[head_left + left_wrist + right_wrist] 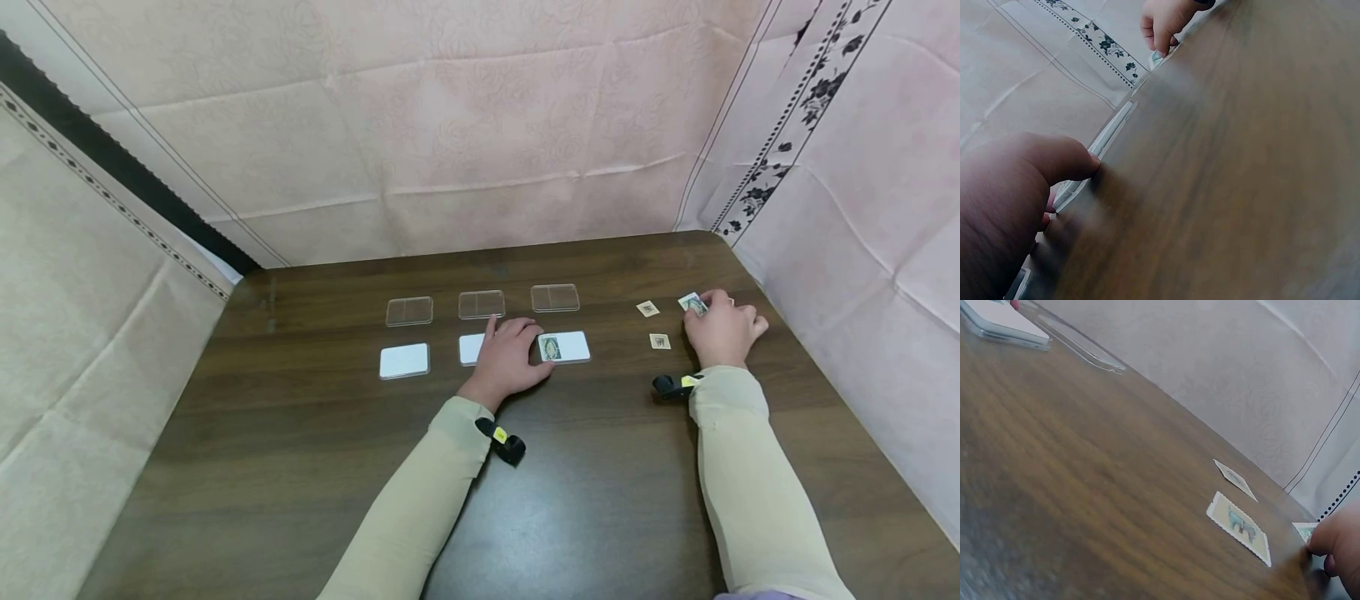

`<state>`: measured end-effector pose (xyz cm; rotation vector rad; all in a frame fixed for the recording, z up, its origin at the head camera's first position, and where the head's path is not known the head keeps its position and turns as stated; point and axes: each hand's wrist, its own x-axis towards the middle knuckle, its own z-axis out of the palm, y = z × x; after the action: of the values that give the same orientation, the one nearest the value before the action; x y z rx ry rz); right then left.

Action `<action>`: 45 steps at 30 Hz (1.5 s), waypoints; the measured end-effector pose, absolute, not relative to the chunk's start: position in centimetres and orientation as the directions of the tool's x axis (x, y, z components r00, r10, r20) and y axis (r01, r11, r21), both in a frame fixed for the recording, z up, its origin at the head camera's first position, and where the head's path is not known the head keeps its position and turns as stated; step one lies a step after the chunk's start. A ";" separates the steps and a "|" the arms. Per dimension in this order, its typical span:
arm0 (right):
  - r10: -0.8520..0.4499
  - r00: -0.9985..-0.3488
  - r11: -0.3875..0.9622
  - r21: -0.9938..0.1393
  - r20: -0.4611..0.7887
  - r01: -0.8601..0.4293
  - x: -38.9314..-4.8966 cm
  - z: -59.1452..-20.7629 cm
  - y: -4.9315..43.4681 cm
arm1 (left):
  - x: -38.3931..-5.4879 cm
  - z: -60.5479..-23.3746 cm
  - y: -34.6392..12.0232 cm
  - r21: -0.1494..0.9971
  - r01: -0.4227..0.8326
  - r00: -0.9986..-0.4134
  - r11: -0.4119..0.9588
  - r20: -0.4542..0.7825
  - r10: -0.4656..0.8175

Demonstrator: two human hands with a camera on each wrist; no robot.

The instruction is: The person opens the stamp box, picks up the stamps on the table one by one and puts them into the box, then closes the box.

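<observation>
My left hand holds the left end of a shallow plastic case with a white inside, thumb at its front edge and a finger at the back. A green stamp lies on the white at that end. At the table's right, my right hand pinches another greenish stamp between thumb and fingers, near the table top. Two smaller stamps, one at the back and one in front, lie left of that hand. A pale scrap just past the right fingers is mostly hidden.
Another white-filled case lies at the left, and a second is partly behind my left hand. Three clear lids line up behind the cases. Patterned cloth hangs behind the brown table.
</observation>
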<state>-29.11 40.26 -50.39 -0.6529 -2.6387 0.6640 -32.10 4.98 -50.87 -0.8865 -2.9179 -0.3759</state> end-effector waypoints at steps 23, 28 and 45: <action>0.557 -0.750 0.690 -0.701 0.356 0.180 -28.3 -50.9 38.1 | -32.0 -51.0 5.3 0.217 0.561 -0.828 0.799 0.140 0.543; 0.521 -0.757 0.715 -0.687 0.395 0.133 -28.0 -51.0 36.5 | -32.0 -51.0 5.2 0.220 0.561 -0.828 0.798 0.139 0.543; 0.395 -0.809 0.760 -0.650 0.435 0.021 -27.2 -51.2 31.2 | -32.1 -50.9 5.0 0.242 0.553 -0.833 0.797 0.137 0.537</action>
<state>-27.19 31.19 -51.21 -0.3107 -2.3876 0.8731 -32.07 4.97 -50.87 -0.8863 -2.9193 -0.4226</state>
